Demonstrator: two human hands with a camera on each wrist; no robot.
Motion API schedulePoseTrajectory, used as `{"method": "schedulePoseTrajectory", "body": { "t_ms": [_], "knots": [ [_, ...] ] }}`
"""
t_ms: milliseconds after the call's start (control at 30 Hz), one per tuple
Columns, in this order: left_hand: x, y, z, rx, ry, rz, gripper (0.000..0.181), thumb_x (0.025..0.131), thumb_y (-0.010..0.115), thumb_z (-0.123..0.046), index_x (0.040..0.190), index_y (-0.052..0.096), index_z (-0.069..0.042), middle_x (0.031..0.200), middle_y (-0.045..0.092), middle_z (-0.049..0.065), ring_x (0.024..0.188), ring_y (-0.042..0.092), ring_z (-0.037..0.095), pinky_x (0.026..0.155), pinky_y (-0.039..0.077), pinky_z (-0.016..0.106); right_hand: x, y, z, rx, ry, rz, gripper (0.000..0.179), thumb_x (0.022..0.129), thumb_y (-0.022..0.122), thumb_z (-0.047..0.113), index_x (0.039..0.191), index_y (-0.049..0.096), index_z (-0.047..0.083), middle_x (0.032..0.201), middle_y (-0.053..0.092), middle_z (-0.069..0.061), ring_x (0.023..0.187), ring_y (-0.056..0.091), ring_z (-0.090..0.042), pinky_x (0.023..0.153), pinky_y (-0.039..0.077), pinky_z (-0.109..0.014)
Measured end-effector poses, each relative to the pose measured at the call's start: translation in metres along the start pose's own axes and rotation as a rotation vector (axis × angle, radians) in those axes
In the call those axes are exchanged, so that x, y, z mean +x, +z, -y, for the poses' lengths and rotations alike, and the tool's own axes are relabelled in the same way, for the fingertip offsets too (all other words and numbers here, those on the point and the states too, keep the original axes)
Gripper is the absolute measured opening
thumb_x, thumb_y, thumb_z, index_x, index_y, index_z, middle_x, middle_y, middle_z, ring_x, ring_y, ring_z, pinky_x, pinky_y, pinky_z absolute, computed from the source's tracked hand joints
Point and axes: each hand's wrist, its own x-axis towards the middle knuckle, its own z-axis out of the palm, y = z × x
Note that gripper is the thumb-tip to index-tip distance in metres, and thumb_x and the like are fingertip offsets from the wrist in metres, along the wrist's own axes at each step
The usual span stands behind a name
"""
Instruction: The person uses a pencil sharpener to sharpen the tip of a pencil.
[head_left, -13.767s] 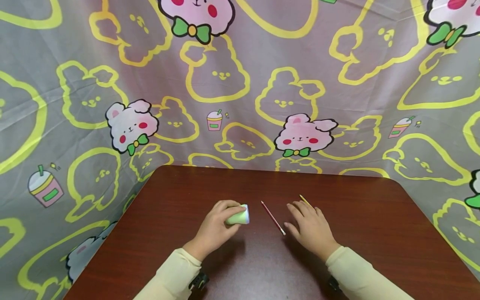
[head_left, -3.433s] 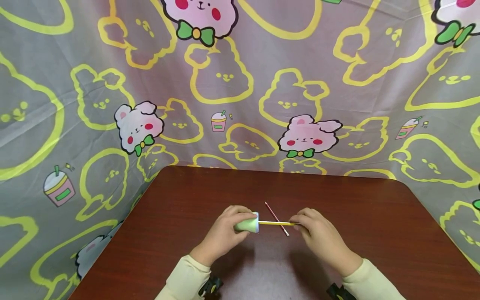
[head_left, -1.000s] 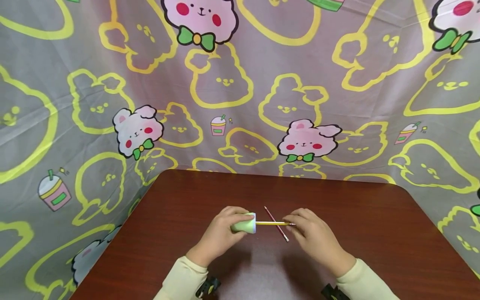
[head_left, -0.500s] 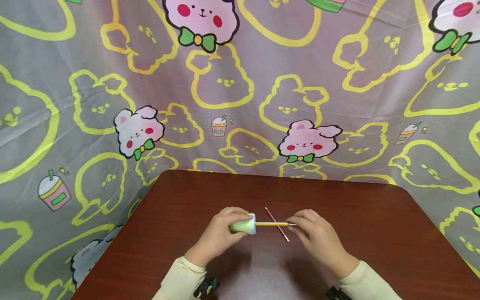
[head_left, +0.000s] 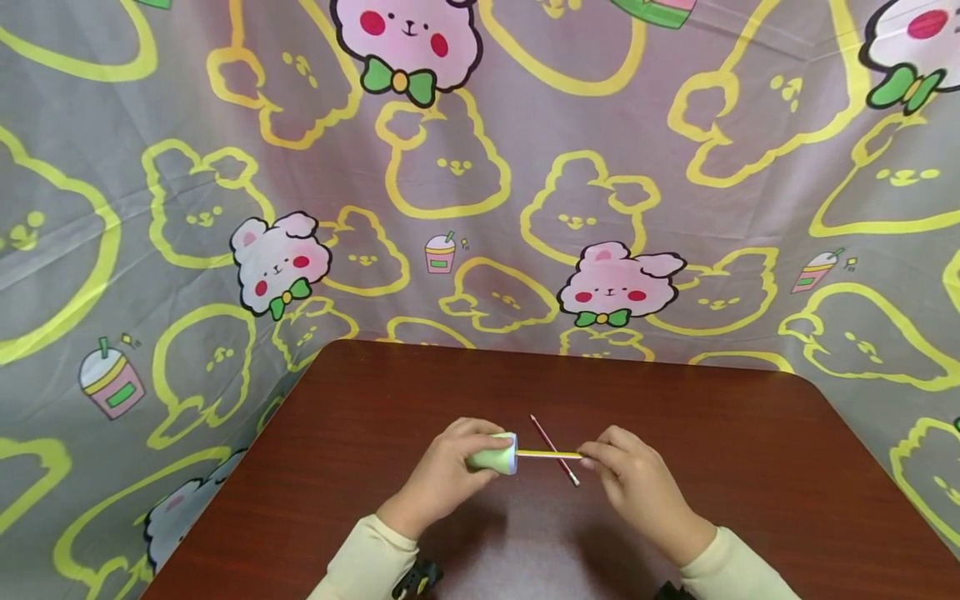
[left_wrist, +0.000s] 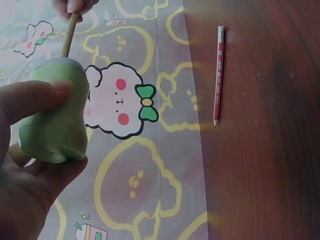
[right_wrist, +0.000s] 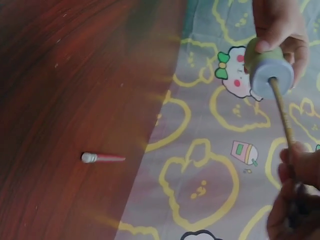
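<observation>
My left hand (head_left: 450, 467) grips a light green pencil sharpener (head_left: 491, 455), waisted in shape with a pale blue end face, and holds it on its side above the table. A yellow pencil (head_left: 547, 454) runs from the hole in that end face, its inserted tip hidden inside. My right hand (head_left: 637, 483) pinches the pencil's other end between thumb and fingers. In the right wrist view the pencil (right_wrist: 284, 115) enters the middle of the sharpener's end face (right_wrist: 262, 80). The left wrist view has the sharpener (left_wrist: 55, 125) between thumb and fingers.
A red pencil (head_left: 553, 448) with a white eraser end lies slantwise on the dark reddish-brown table (head_left: 420, 375), beyond and below the yellow one. A grey curtain (head_left: 480, 283) printed with rabbits hangs behind the table and along its sides.
Earliest, the yellow pencil lay on the table by my right hand; since then it has been picked up and put into the sharpener. Lately my right fingers have shifted their hold on it.
</observation>
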Motion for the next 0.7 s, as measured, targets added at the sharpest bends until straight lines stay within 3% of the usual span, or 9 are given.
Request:
{"method": "schedulePoseTrajectory", "body": {
  "t_ms": [67,133,233,367,500,700],
  "knots": [
    [0.0003,0.0012,0.0004,0.021,0.036,-0.015,0.042,0.063,0.083,0.005,0.102,0.076,-0.009,0.104,0.068,0.005,0.099,0.061,0.022,0.085,0.051,0.03,0.0002,-0.0022,0.0022,0.046,0.083,0.062,0.003,0.082,0.073,0.003,0.083,0.072,0.006,0.075,0.055,0.01,0.065,0.046,-0.001,0.056,0.039,-0.014],
    [0.0006,0.0021,0.0007,0.038,0.067,-0.026,0.043,0.062,0.083,0.005,0.102,0.076,-0.01,0.104,0.068,0.004,0.099,0.061,0.022,0.085,0.052,0.03,0.0009,-0.0048,0.0044,0.101,0.193,0.137,0.017,0.073,0.076,-0.005,0.083,0.073,0.007,0.074,0.054,0.013,0.065,0.045,0.003,0.055,0.04,-0.015],
    [0.0008,0.0026,0.001,0.057,0.096,-0.034,0.043,0.062,0.083,0.006,0.101,0.076,-0.01,0.103,0.068,0.004,0.1,0.061,0.022,0.084,0.052,0.029,0.0026,-0.0075,0.0065,0.165,0.335,0.228,0.014,0.078,0.073,-0.004,0.084,0.073,0.008,0.075,0.055,0.015,0.065,0.045,0.003,0.055,0.041,-0.019],
    [0.0012,0.002,0.0019,0.055,0.091,-0.039,0.044,0.062,0.082,0.008,0.102,0.076,-0.01,0.103,0.068,0.004,0.099,0.06,0.022,0.084,0.052,0.029,0.0054,-0.0074,0.007,0.188,0.415,0.266,0.01,0.082,0.071,0.001,0.087,0.073,0.01,0.077,0.057,0.014,0.067,0.047,0.002,0.057,0.043,-0.021],
    [0.0008,0.0,0.0021,0.035,0.036,-0.023,0.045,0.063,0.081,0.008,0.104,0.075,-0.011,0.105,0.067,0.004,0.1,0.06,0.022,0.083,0.052,0.03,0.0056,-0.0047,0.0057,0.153,0.385,0.231,0.013,0.081,0.073,0.002,0.089,0.072,0.011,0.08,0.057,0.015,0.068,0.047,0.002,0.057,0.043,-0.02],
    [0.0003,-0.0051,0.0004,0.011,-0.03,0.0,0.044,0.065,0.082,0.005,0.106,0.074,-0.01,0.108,0.067,0.005,0.102,0.06,0.023,0.084,0.052,0.032,0.0025,-0.004,0.0,-0.004,0.198,0.151,0.029,0.072,0.081,0.009,0.099,0.072,0.014,0.089,0.063,0.012,0.078,0.053,-0.002,0.065,0.046,-0.022]
  ]
}}
